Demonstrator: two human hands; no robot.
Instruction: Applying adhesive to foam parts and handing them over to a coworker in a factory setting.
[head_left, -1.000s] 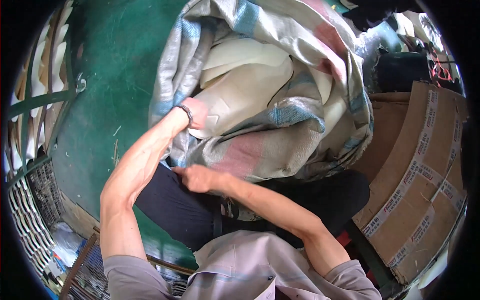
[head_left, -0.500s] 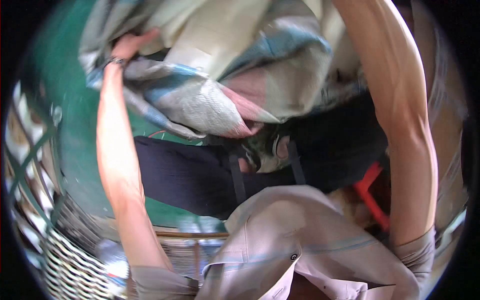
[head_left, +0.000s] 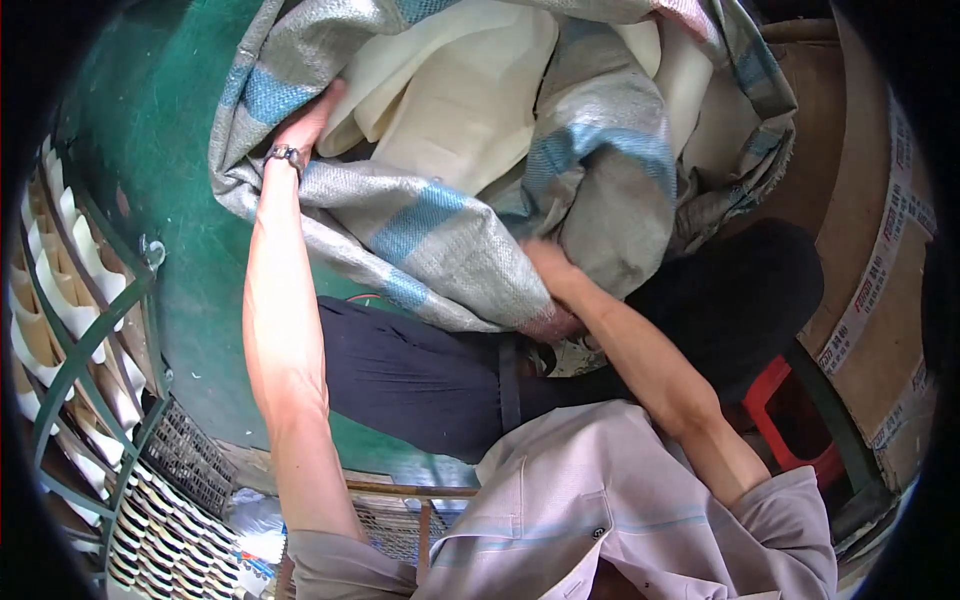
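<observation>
At twelve o'clock of the view, a large woven sack (head_left: 470, 230) with grey and blue stripes lies across the person's lap, its mouth spread wide toward the top; cream-white sheets (head_left: 450, 110) sit inside, already well within the opening, though by my judgement the mouth is not yet gathered or closed; the left hand (head_left: 305, 120), at ten o'clock, grips the sack's rim with fingers curled over the edge; the right hand (head_left: 548, 268), near centre, presses into a fold of the fabric, and whether it is clenched I cannot tell. At three o'clock a taped cardboard box (head_left: 880, 270) crowds the knee; at eight o'clock a green metal rack (head_left: 90, 370) holds stacked pale pieces; a red stool (head_left: 790, 420) shows at four o'clock.
</observation>
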